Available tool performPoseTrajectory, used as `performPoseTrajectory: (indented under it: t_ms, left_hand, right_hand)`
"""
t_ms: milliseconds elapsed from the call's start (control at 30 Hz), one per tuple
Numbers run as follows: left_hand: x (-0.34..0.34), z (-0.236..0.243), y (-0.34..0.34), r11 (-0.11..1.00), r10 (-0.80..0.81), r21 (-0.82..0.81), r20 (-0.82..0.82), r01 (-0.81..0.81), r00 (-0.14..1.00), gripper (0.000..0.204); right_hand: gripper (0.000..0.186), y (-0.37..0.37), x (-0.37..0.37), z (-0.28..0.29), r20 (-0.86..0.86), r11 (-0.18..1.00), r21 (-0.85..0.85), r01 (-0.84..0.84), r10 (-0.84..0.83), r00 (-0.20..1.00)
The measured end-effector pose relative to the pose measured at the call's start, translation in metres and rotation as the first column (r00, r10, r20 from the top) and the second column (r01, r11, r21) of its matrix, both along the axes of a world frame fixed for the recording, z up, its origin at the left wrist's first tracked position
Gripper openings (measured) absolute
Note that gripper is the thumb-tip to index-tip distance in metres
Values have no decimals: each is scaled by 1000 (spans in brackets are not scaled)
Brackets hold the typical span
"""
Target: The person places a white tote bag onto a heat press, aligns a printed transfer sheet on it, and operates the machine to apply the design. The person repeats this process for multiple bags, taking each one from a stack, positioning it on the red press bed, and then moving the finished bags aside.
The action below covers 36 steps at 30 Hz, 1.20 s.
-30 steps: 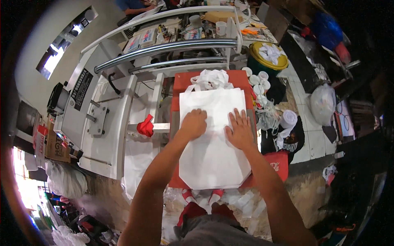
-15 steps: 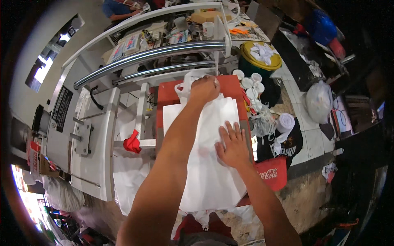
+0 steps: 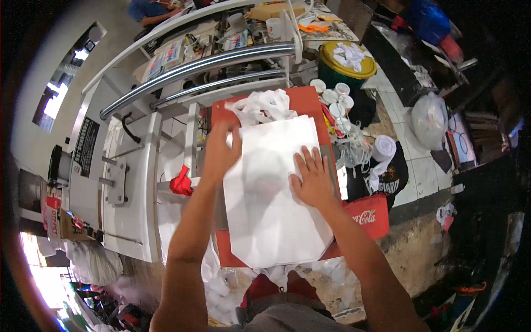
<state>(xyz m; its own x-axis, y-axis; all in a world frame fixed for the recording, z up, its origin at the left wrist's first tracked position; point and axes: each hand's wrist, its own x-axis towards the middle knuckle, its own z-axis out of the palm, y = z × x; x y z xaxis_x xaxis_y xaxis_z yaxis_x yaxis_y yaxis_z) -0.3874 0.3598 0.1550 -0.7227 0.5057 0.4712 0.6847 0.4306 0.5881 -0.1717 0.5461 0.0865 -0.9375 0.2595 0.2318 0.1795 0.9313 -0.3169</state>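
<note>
A stack of flat white bags (image 3: 265, 216) lies on a red board (image 3: 298, 97) with a grey band showing at its sides. Bunched white strap-like handles (image 3: 264, 103) lie at the far end. My left hand (image 3: 221, 146) is at the upper left edge of the stack, smeared by motion; I cannot make out whether it grips the edge. My right hand (image 3: 310, 180) lies spread and flat on the right part of the top bag, fingers apart.
A white press machine (image 3: 127, 221) with chrome bars (image 3: 188, 71) stands left, with a red cloth (image 3: 180, 182). Right are white cylindrical pieces (image 3: 330, 97), a yellow-lidded bin (image 3: 342, 58), a white roll (image 3: 384, 146) and a red panel (image 3: 365, 216). Someone's arm (image 3: 155, 19) shows at a cluttered bench behind.
My left hand went from on the bags up to the straps, then came down to the stack's left edge. The straps now lie bunched on the board. My right hand stays flat on the bags.
</note>
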Motion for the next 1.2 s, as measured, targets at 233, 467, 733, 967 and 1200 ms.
performPoseTrajectory:
  t_ms: [233, 467, 733, 967, 1200]
  left_hand:
    - [150, -69, -94, 912, 79, -405, 37, -57, 996, 64]
    - [150, -69, -97, 847, 99, -522, -37, -103, 994, 58]
    - [150, -76, -99, 837, 62, -540, -65, -87, 996, 57]
    - [149, -77, -97, 826, 77, -558, -26, -79, 997, 57]
    - [145, -82, -122, 985, 165, -73, 146, -155, 975, 59]
  right_hand:
    - [65, 2, 4, -7, 33, 993, 119, 11, -15, 999]
    - [65, -7, 11, 0, 112, 991, 123, 51, -65, 992]
    - [68, -12, 28, 3, 129, 989, 120, 83, -98, 987]
    - [72, -10, 34, -1, 135, 981, 150, 121, -142, 981]
    - [66, -13, 73, 1, -51, 957, -188, 221, -234, 971]
